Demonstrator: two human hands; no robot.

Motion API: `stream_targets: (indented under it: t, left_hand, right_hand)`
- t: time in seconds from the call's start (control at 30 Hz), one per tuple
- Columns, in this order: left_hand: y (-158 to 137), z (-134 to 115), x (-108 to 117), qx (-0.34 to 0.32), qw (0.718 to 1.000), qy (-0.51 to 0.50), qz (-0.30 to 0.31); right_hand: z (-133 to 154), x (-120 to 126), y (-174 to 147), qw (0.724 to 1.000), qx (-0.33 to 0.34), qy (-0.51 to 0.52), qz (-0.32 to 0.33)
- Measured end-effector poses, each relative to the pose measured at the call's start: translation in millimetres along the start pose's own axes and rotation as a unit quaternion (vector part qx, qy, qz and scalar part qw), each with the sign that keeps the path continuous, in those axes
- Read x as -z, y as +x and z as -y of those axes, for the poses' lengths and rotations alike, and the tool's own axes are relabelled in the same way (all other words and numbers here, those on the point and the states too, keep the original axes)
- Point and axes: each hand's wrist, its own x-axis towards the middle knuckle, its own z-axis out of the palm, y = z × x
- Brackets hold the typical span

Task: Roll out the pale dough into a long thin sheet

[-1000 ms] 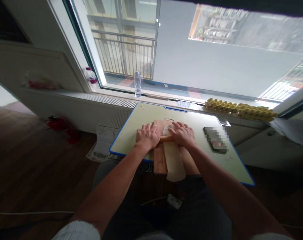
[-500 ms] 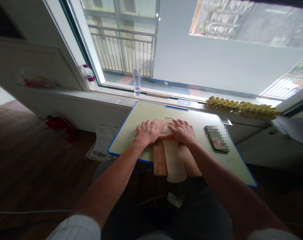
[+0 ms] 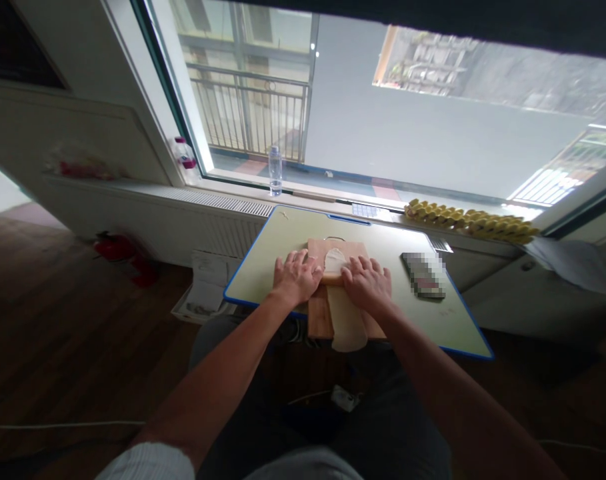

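Observation:
A wooden rolling pin [image 3: 331,279] lies crosswise over a long pale strip of dough [image 3: 347,320]. My left hand [image 3: 297,277] is on the pin's left end and my right hand [image 3: 369,281] on its right end, palms down, each hiding the end beneath it. The dough rests on a wooden cutting board [image 3: 320,315]. Its rounded far end shows beyond the pin, while the near end droops past the board's front edge.
Under the board stands a pale green folding table [image 3: 257,267] with blue edging. A phone-like object [image 3: 423,277], partly blurred out, lies on its right side. A water bottle [image 3: 275,172] and yellow egg trays [image 3: 467,223] line the windowsill. A red fire extinguisher [image 3: 120,250] is at left.
Both hands and the rolling pin have come back toward me along the board, showing more dough beyond the pin. The camera view has shifted slightly.

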Motion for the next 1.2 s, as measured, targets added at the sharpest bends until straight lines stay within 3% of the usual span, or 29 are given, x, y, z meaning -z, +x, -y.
stream_targets:
  t: [0.17,0.97,1.2]
  left_hand:
    - [5,-2,3,-0.003,1.000,-0.001,0.011]
    - [87,4,-5,-0.002,0.995,0.013,0.096]
    - [97,3,-4,0.002,0.993,0.000,0.116]
  right_hand:
    - [-1,0,-6,1.000,-0.006,0.006,0.003]
    - [-19,-10,63,0.992,-0.029,0.118,0.029]
    - [-19,-7,66,0.992,-0.037,0.110,0.043]
